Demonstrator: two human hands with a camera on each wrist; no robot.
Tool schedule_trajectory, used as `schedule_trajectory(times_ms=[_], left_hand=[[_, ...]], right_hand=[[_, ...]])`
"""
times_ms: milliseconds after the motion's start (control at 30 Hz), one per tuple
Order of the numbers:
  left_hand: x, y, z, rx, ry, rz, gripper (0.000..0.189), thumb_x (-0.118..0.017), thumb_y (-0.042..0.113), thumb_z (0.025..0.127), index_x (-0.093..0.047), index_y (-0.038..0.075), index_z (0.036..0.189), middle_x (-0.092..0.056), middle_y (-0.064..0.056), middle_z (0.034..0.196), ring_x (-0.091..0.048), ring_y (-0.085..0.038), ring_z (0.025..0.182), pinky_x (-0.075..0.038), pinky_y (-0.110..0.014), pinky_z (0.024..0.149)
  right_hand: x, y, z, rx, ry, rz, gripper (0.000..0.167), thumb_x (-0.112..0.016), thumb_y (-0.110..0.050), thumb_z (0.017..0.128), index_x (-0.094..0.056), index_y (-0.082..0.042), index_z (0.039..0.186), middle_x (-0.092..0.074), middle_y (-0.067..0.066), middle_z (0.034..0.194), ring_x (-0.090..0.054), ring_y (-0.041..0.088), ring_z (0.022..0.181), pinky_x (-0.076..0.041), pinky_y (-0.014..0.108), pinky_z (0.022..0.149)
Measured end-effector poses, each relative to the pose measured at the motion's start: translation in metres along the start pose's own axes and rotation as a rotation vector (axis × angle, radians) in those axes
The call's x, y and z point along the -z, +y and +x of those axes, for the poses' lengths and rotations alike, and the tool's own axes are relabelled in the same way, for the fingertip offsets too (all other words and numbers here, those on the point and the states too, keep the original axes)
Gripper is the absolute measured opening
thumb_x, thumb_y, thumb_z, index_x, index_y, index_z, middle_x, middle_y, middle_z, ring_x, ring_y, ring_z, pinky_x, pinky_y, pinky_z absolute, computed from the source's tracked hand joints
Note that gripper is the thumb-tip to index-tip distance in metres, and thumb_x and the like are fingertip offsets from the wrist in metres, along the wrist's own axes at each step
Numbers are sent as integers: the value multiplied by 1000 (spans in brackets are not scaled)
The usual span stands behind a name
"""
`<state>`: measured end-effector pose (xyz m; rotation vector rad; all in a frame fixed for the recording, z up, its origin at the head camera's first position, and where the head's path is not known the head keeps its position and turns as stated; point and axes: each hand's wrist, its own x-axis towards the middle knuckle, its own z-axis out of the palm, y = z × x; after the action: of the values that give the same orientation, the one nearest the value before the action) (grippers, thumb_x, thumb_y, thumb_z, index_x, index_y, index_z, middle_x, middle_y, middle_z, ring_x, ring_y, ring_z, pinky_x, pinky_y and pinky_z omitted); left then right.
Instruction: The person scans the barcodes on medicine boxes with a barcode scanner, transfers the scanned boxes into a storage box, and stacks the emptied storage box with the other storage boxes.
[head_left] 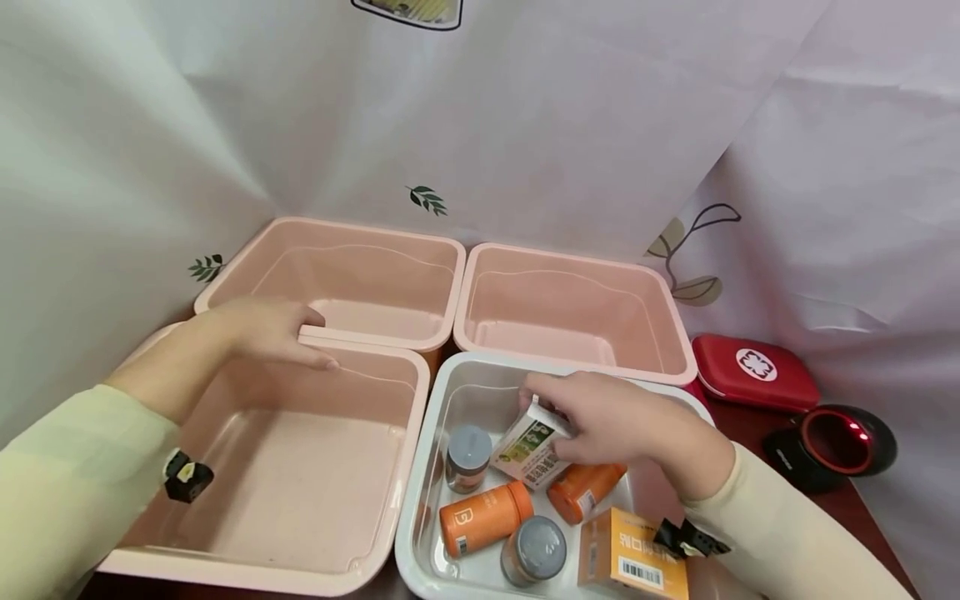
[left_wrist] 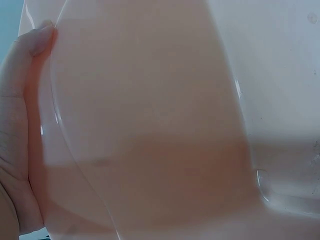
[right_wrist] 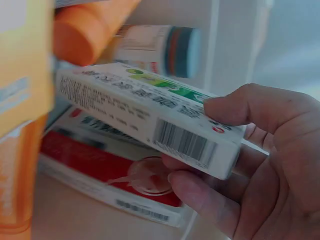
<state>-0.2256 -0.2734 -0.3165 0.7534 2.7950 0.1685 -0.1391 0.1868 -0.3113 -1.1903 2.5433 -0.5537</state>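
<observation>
My right hand point(head_left: 611, 412) holds a white medicine box point(head_left: 531, 446) with a green and yellow panel, tilted inside the white bin point(head_left: 411, 500). In the right wrist view the thumb lies on the printed face of the box point(right_wrist: 150, 110), the fingers under it. Beneath it is a red-and-white box point(right_wrist: 110, 165). Around it are orange bottles point(head_left: 486, 517), grey-lidded jars point(head_left: 534, 550) and an orange-yellow carton point(head_left: 633, 554). My left hand point(head_left: 266, 329) grips the far rim of the front-left pink bin point(head_left: 262, 483), its thumb against the inner wall.
Two more pink bins, back left point(head_left: 360, 237) and back right point(head_left: 570, 262), stand behind against a patterned white curtain point(head_left: 525, 125). A red zip case point(head_left: 757, 371) and a black scanner-like device point(head_left: 825, 446) with red lights sit at the right on the dark red table point(head_left: 862, 517).
</observation>
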Motion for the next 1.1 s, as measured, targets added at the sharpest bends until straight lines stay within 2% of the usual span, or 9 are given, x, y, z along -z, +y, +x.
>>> schedule_trajectory(times_ms=[100,300,467,533,700,767,867,967,1100], left_hand=[[1,-1,1,-6,3,-5,62,-76,70,84,-74,14,110,-70,5,96,-67,-17,87,-55,-53,80],[1,-2,1,-8,-11,-23,53,-75,70,85,-72,19,99,-66,8,86,-62,-13,79,-53,-46,77],[2,-2,1,4,-5,-19,56,-76,71,85,-73,18,103,-68,6,92,-65,-15,84,-54,-49,78],[2,-2,1,4,4,-12,59,-76,71,84,-74,17,107,-70,5,98,-67,-18,88,-54,-51,79],[1,-2,0,1,16,-4,62,-76,71,84,-74,16,111,-72,3,102,-69,-20,92,-54,-53,79],[1,-2,-1,-1,17,-4,61,-77,71,83,-74,16,110,-72,4,102,-69,-19,91,-54,-52,79],[1,-3,-1,-2,21,-1,59,-77,71,83,-74,18,109,-71,5,101,-68,-18,90,-54,-51,78],[0,-5,-1,-1,25,-3,58,-77,71,83,-74,19,107,-70,6,99,-67,-16,88,-54,-50,77],[-1,-6,-3,0,27,-6,63,-78,70,83,-75,15,112,-72,3,102,-68,-19,91,-54,-53,80]], right_hand=[[6,1,-1,13,31,45,48,-72,2,81,-56,-28,115,-67,-15,95,-65,7,81,-58,30,72],[14,0,-5,77,25,168,50,-70,5,87,-60,-26,124,-69,-12,107,-67,7,84,-59,30,72],[25,-2,-15,161,55,272,45,-75,2,94,-59,-21,129,-71,-6,111,-58,7,68,-53,27,59],[31,-5,-22,175,79,270,43,-75,-1,97,-58,-20,132,-70,-4,112,-59,8,70,-54,28,60],[48,-19,-49,108,108,251,46,-75,-11,102,-54,-22,142,-67,-4,124,-70,13,93,-62,33,75],[54,-25,-62,85,129,257,48,-76,-13,102,-53,-23,143,-66,-5,123,-72,13,96,-63,33,76],[61,-29,-82,106,176,296,54,-76,-5,100,-48,-19,144,-70,-4,121,-75,15,96,-63,33,73],[63,-26,-103,164,234,396,60,-71,14,95,-43,-7,145,-73,6,121,-77,21,94,-63,35,68],[58,-11,-136,235,326,554,69,-62,35,84,-35,11,143,-71,18,125,-76,25,97,-62,37,65]])
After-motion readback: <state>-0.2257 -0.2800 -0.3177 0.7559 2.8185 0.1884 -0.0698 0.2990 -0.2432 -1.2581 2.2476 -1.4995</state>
